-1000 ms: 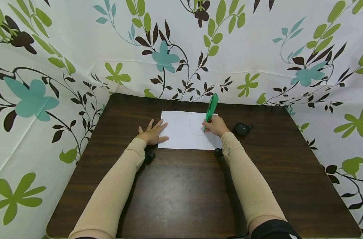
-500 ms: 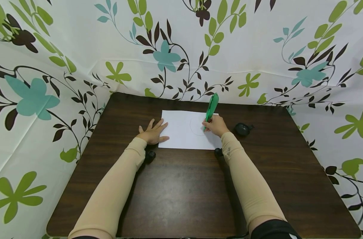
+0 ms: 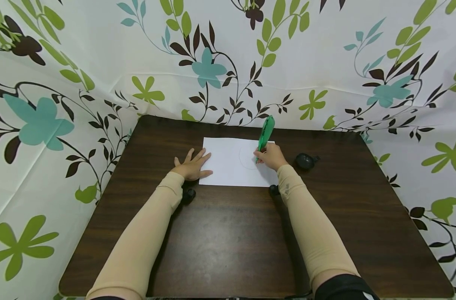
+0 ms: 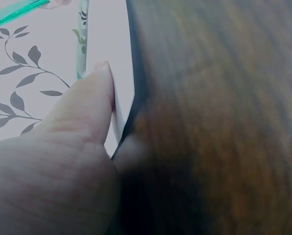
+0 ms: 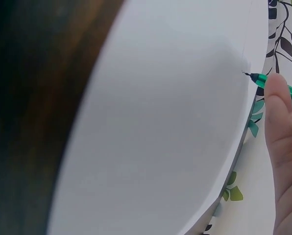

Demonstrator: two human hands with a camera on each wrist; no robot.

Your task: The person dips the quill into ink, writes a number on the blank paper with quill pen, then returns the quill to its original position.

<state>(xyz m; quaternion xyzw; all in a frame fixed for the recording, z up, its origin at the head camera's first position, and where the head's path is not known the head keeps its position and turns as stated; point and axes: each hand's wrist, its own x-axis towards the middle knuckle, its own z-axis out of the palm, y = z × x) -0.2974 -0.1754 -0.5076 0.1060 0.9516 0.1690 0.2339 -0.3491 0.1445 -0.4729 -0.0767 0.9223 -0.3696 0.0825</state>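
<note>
Barely moved: right hand (image 3: 271, 157) pinches pen (image 3: 265, 132), tip up the curve on paper (image 3: 228, 164); left hand (image 3: 192, 166) flat, pinning it. Mid-stroke; next needs steady closing arc.

Recording booth: floral cloth (image 3: 325, 62) walls round a dark wood table (image 3: 231, 233).

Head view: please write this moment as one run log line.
left hand: flat on paper edge | right hand: holds green pen, tip on paper | black object: right of paper
</note>
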